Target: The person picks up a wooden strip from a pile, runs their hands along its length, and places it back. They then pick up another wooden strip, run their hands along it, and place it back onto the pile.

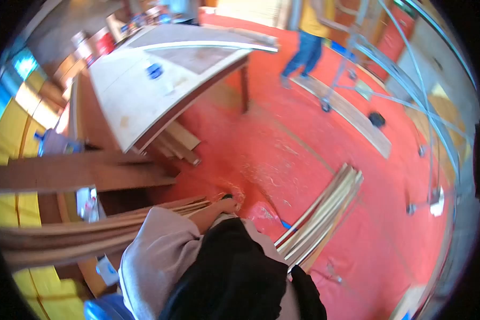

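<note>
Neither of my bare hands shows. My lap is at the bottom, in pale trousers [157,240] with black cloth [226,272] over the middle. A dark sleeve-like shape [309,296] lies at the lower right, its upper end right beside a bundle of thin wooden strips [325,210]. The bundle slants across the red floor, its near end partly hidden by my lap. On my left, long brown strips [85,234] run from the left edge to my bare lower leg [205,216], near a black-strapped foot [228,202].
A large pale-topped table [128,96] stands at upper left, with a blue-labelled bottle [154,71] on it. Boards [85,176] and yellow stacks [8,133] line the left. At upper right are a person [309,37], metal scaffolding [389,64] on casters and a long plank [352,114].
</note>
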